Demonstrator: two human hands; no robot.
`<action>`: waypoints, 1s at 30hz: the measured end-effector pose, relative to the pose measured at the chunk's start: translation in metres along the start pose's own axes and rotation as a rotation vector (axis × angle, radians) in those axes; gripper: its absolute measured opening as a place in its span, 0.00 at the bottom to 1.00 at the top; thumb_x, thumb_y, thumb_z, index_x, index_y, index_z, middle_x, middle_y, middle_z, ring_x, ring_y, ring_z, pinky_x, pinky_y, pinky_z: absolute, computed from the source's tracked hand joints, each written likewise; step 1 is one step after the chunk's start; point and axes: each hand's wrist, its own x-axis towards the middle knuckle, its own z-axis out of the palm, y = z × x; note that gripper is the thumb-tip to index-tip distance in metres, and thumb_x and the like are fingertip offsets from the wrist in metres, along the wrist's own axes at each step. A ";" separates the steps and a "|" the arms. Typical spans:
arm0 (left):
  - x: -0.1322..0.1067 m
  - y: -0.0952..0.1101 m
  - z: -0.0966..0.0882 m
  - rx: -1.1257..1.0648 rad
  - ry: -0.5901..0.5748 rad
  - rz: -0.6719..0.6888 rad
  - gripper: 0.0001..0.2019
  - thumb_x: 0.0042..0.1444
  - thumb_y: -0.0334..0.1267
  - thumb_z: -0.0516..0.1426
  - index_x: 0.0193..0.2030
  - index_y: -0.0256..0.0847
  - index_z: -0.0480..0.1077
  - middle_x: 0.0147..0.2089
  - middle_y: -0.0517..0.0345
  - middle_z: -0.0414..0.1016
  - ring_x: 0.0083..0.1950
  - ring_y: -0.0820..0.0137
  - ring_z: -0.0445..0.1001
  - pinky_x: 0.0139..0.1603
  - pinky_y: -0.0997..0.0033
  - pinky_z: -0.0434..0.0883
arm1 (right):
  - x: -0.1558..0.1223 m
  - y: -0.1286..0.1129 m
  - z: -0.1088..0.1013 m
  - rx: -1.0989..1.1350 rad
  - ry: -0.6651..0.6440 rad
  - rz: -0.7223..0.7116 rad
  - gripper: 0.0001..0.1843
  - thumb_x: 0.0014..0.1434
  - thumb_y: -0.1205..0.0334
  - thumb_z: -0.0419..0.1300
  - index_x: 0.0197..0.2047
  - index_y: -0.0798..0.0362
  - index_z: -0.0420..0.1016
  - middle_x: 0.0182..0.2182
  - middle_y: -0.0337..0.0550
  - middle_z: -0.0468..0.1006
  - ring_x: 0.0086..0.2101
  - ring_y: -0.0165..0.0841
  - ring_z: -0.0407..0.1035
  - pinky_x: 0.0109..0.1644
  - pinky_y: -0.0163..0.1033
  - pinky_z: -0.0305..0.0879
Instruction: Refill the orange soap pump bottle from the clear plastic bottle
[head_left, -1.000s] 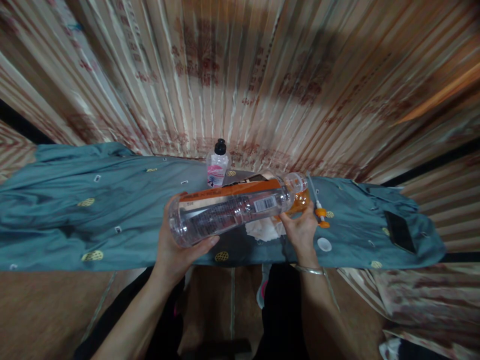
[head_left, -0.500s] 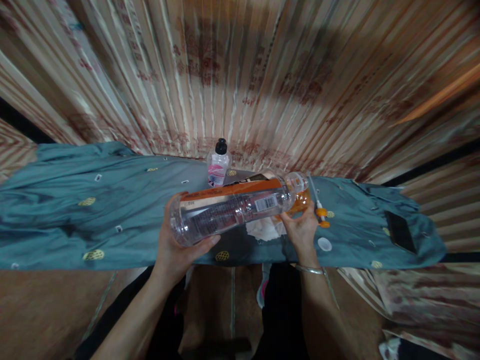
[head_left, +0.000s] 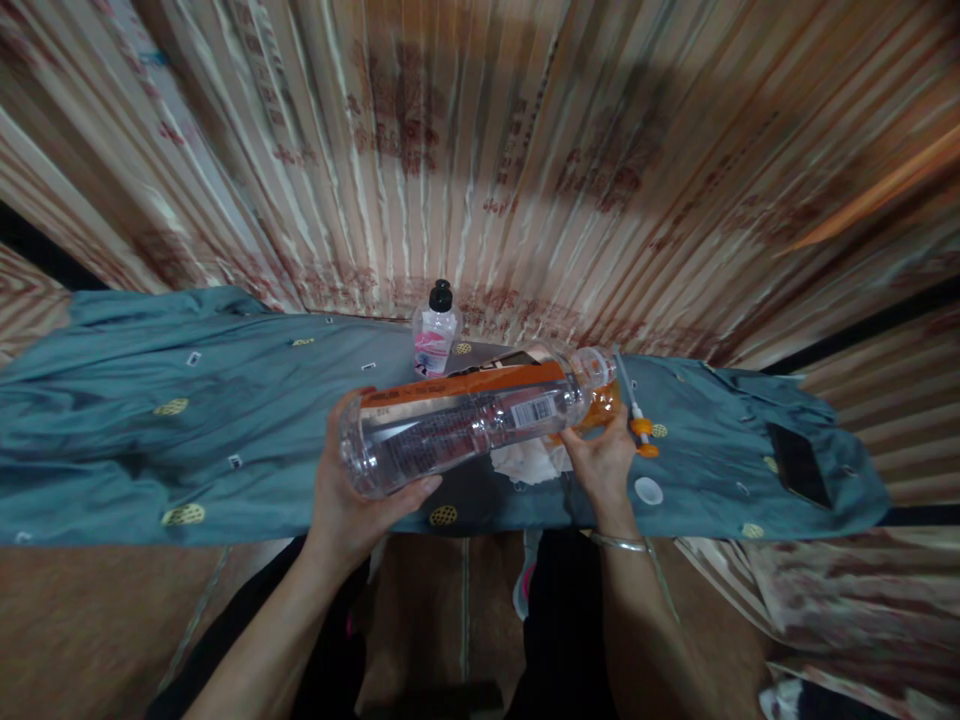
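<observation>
My left hand (head_left: 352, 495) wraps around the base of a large clear plastic bottle (head_left: 465, 420) with an orange label, held tilted almost flat, its open neck to the right. The neck points into a small orange cup (head_left: 604, 405). My right hand (head_left: 604, 462) is closed around that cup. A white bottle cap (head_left: 648, 490) lies on the cloth just right of my right hand. A tool with an orange handle (head_left: 639, 420) lies beside the cup.
A teal cloth (head_left: 187, 430) covers the long table. A small bottle with a black cap (head_left: 435, 330) stands at the back. A crumpled white tissue (head_left: 525, 462) lies under the big bottle. A dark phone (head_left: 796, 462) lies at the right end. Striped curtains hang behind.
</observation>
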 end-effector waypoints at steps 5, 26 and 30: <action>0.000 0.003 0.001 -0.005 0.005 -0.003 0.51 0.36 0.52 0.84 0.66 0.48 0.70 0.61 0.48 0.84 0.62 0.46 0.87 0.67 0.42 0.85 | 0.001 0.002 0.000 0.014 -0.029 0.004 0.44 0.54 0.32 0.69 0.62 0.55 0.74 0.47 0.60 0.90 0.44 0.56 0.86 0.50 0.55 0.82; 0.000 0.007 0.002 0.014 0.024 0.002 0.50 0.35 0.51 0.83 0.65 0.47 0.71 0.63 0.44 0.83 0.63 0.46 0.86 0.71 0.40 0.82 | 0.001 0.000 -0.001 0.021 -0.034 0.034 0.48 0.49 0.32 0.69 0.63 0.58 0.74 0.47 0.64 0.90 0.45 0.59 0.87 0.51 0.58 0.82; 0.001 0.008 0.003 0.019 0.030 0.016 0.51 0.35 0.51 0.83 0.65 0.45 0.70 0.61 0.43 0.83 0.61 0.46 0.87 0.69 0.39 0.83 | 0.001 0.001 0.000 0.001 -0.020 0.013 0.44 0.53 0.34 0.71 0.62 0.56 0.74 0.47 0.63 0.90 0.45 0.57 0.87 0.52 0.56 0.82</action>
